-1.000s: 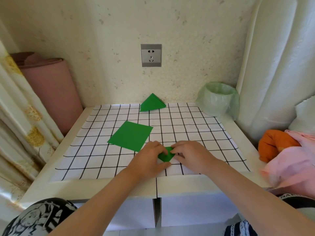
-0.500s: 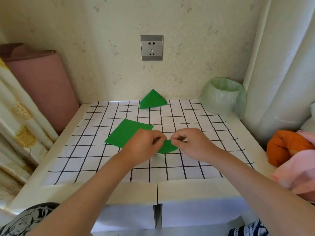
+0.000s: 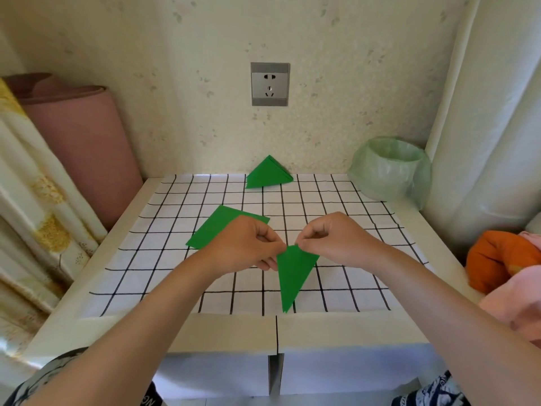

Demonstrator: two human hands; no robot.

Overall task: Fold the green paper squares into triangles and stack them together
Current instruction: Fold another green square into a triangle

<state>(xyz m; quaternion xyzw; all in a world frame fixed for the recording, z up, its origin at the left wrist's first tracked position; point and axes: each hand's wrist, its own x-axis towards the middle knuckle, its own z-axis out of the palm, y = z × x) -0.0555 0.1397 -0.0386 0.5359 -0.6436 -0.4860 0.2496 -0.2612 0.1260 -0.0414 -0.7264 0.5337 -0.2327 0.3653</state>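
Observation:
A folded green paper triangle (image 3: pixel 292 273) hangs point-down above the checked mat (image 3: pixel 336 230). My left hand (image 3: pixel 246 247) and my right hand (image 3: pixel 330 238) each pinch its top edge, fingers curled. A flat green paper square (image 3: pixel 213 230) lies on the mat behind my left hand, which covers part of it. A stack of folded green triangles (image 3: pixel 268 174) leans at the back of the table against the wall.
A small bin lined with a green bag (image 3: pixel 389 168) stands at the back right corner. A pink rolled mat (image 3: pixel 79 142) and a curtain stand to the left. Orange and pink cloth (image 3: pixel 497 259) lies beyond the right edge. A wall socket (image 3: pixel 270 84) is above.
Both hands have lifted the folded green paper off the mat; it now hangs down as a triangle. The camera has tilted up a little.

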